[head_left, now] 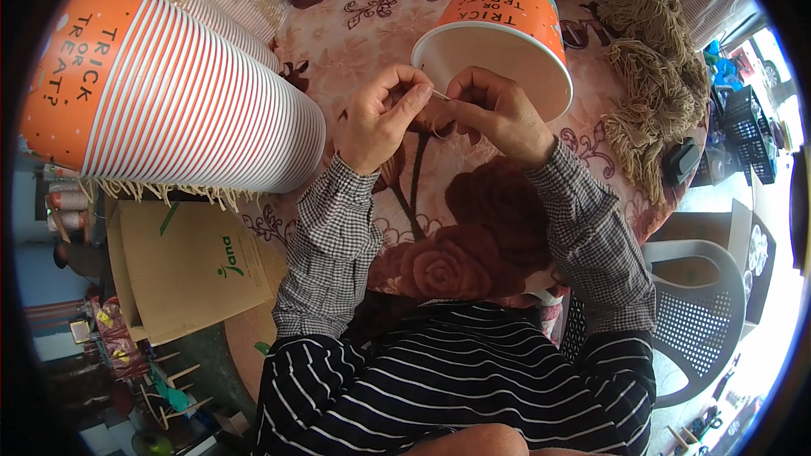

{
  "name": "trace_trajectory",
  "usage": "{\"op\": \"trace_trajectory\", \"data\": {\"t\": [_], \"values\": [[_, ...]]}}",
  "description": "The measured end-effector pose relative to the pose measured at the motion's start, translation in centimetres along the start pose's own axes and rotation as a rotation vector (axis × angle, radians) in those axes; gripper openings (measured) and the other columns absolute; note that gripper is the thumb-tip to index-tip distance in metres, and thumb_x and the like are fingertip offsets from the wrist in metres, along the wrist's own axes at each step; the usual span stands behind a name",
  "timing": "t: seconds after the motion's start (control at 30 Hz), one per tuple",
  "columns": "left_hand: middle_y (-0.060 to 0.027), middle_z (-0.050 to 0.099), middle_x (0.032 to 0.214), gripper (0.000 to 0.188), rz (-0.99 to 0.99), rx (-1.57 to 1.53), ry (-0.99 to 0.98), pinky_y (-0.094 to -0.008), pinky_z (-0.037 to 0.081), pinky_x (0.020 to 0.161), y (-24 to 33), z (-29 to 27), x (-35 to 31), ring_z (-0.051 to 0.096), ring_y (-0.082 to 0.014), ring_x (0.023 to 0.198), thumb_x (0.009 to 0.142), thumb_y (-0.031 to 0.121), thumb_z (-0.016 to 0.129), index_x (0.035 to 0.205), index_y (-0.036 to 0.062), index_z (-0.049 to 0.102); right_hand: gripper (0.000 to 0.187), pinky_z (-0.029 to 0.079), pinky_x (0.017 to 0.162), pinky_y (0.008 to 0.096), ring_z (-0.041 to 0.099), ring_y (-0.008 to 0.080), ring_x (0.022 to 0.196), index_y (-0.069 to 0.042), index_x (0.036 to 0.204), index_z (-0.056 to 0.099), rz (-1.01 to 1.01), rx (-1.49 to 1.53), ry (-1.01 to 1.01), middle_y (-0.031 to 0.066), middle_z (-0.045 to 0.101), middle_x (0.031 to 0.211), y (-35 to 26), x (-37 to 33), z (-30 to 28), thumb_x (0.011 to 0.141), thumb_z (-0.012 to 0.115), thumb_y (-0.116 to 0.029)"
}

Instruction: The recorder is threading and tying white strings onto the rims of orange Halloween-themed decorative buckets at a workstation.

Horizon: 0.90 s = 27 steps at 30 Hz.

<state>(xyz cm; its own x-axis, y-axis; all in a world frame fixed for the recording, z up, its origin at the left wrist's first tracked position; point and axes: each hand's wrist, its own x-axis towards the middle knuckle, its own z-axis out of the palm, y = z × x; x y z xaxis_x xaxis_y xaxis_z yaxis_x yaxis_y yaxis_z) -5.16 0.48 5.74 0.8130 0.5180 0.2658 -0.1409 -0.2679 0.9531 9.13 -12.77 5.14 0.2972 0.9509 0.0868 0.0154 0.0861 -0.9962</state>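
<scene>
My left hand (382, 116) and my right hand (500, 111) meet over the table, each closed in a pinch of thumb and forefinger. Between the fingertips runs a short, thin tan strand, a piece of cord (440, 96) by its look. Its ends are hidden in my fingers. Just behind my hands, an orange paper bucket (534, 13) with a white rim lies on its side, its open mouth toward me. My right fingers overlap the mouth in view; whether they touch it I cannot tell.
A long nested stack of matching paper buckets (211, 93) lies at the left over tan fringe. A bundle of tan cords (655, 76) hangs along the table's right side. The table has a floral cloth (448, 266). A cardboard box (190, 270) stands lower left, a grey plastic chair (697, 321) lower right.
</scene>
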Motion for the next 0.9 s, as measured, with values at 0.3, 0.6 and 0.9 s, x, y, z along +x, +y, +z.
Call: {"op": "trace_trajectory", "data": {"t": [0.3, 0.6, 0.9], "values": [[0.0033, 0.059, 0.074, 0.019, 0.04, 0.093, 0.006, -0.0178, 0.042, 0.06, 0.4, 0.1, 0.1, 0.051, -0.0025, 0.066, 0.092, 0.02, 0.06, 0.092, 0.0013, 0.063, 0.019, 0.044, 0.047, 0.0199, 0.054, 0.0058, 0.056, -0.001, 0.094, 0.059, 0.072, 0.077, 0.017, 0.0008, 0.059, 0.071, 0.0, -0.2, 0.0, 0.093, 0.055, -0.019], [0.0053, 0.056, 0.072, 0.019, 0.036, 0.15, -0.013, -0.0167, 0.04, 0.057, 0.1, -0.1, 0.0, 0.049, -0.0012, 0.064, 0.093, 0.02, 0.06, 0.091, 0.0018, 0.062, 0.014, 0.04, 0.044, 0.0203, 0.05, 0.0049, 0.052, -0.001, 0.092, 0.059, 0.001, 0.084, 0.066, 0.0002, 0.058, 0.068, -0.3, -0.1, 0.2, 0.089, 0.063, -0.014], [-0.0015, 0.06, 0.081, 0.011, 0.089, 0.234, -0.027, -0.0204, 0.043, 0.058, -0.8, 0.4, 0.1, 0.053, -0.0066, 0.069, 0.091, 0.01, 0.058, 0.096, -0.0004, 0.059, 0.013, 0.042, 0.055, 0.0212, 0.051, 0.0052, 0.061, 0.0, 0.092, 0.059, -0.21, -0.338, 0.245, -0.0001, 0.058, 0.074, 0.4, -0.1, 0.3, 0.086, 0.064, -0.01]]}}
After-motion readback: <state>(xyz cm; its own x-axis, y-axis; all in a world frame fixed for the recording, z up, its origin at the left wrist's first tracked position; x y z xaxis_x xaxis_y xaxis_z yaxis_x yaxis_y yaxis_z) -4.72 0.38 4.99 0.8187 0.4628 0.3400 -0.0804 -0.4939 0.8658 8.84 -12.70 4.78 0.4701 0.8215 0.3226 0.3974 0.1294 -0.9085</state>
